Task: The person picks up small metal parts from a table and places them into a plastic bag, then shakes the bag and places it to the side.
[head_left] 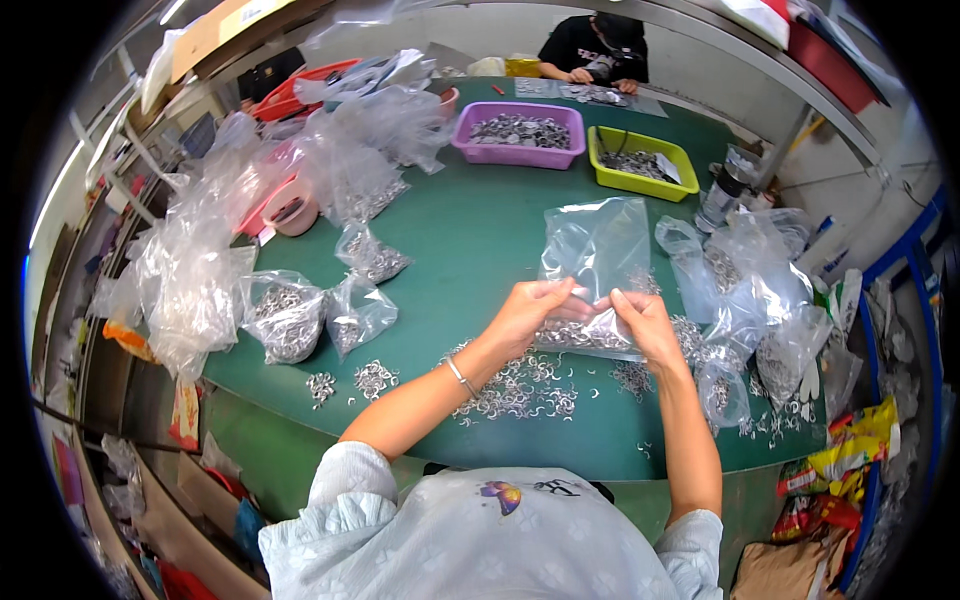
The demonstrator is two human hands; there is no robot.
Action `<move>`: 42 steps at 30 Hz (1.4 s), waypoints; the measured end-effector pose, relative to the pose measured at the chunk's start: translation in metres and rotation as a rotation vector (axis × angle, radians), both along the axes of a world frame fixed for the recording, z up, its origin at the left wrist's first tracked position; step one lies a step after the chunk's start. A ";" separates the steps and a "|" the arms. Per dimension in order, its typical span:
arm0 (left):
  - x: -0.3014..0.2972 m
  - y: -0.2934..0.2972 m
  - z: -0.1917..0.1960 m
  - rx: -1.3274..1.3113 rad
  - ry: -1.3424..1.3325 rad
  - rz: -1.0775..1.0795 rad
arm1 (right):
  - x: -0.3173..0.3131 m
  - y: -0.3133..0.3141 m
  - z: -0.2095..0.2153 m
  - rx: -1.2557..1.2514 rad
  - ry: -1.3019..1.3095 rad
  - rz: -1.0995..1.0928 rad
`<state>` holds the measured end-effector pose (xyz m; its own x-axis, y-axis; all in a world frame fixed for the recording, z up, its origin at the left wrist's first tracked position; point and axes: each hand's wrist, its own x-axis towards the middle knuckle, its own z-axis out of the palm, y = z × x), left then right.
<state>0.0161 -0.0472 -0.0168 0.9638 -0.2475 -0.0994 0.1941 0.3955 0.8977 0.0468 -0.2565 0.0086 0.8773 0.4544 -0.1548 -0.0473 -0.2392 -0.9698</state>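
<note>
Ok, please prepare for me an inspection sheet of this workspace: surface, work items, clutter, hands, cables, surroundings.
Surface: green flat tabletop, partly covered.
Work items: clear rectangular plastic bag; small silvery curved metal pieces inside it and loose nearby.
Clutter: heap of crumpled clear plastic bags at left; purple rectangular plastic bin and yellow-green rectangular plastic bin at far side.
Hands: left hand and right hand both appear to pinch the bag.
Cables: nothing seen.
Surroundings: co-worker in black top opposite; blue metal rack at right.

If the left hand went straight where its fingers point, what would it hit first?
Past the clear bag it holds, the left hand would probably meet the right hand, just opposite, though depth is unclear.
</note>
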 end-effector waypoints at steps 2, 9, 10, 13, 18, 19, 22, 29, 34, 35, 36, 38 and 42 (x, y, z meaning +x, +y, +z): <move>0.000 0.001 -0.003 -0.056 0.015 0.025 | -0.008 0.000 -0.008 0.049 -0.008 -0.052; 0.020 0.023 -0.002 -0.036 -0.104 0.013 | -0.007 0.007 -0.016 0.083 -0.137 -0.032; 0.029 0.027 0.000 -0.071 -0.093 -0.019 | -0.004 0.010 -0.020 0.117 -0.181 -0.035; 0.057 0.032 0.008 -0.143 -0.062 0.079 | 0.011 0.025 -0.022 0.180 -0.208 -0.079; 0.113 0.021 0.028 -0.023 -0.229 0.396 | 0.057 0.035 -0.028 0.148 -0.308 -0.221; 0.123 0.020 0.034 -0.027 -0.262 0.448 | 0.068 0.037 -0.029 0.221 -0.292 -0.288; 0.134 0.022 0.051 -0.046 -0.393 0.583 | 0.104 0.037 -0.027 0.401 -0.250 -0.531; 0.094 0.049 0.015 0.110 -0.307 0.447 | 0.202 -0.055 -0.114 0.388 -0.359 -0.649; 0.035 0.085 -0.009 0.177 -0.168 0.406 | 0.190 -0.076 -0.139 0.230 -0.339 -0.683; 0.020 0.088 -0.013 0.181 -0.144 0.404 | 0.187 -0.080 -0.143 0.111 -0.361 -0.680; 0.008 0.093 -0.016 0.192 -0.126 0.390 | 0.182 -0.079 -0.142 0.086 -0.316 -0.683; -0.014 0.097 -0.022 0.221 -0.091 0.347 | 0.180 -0.077 -0.141 -0.007 -0.299 -0.707; -0.053 0.099 -0.030 0.317 -0.028 0.323 | 0.187 -0.085 -0.144 -0.156 -0.315 -0.772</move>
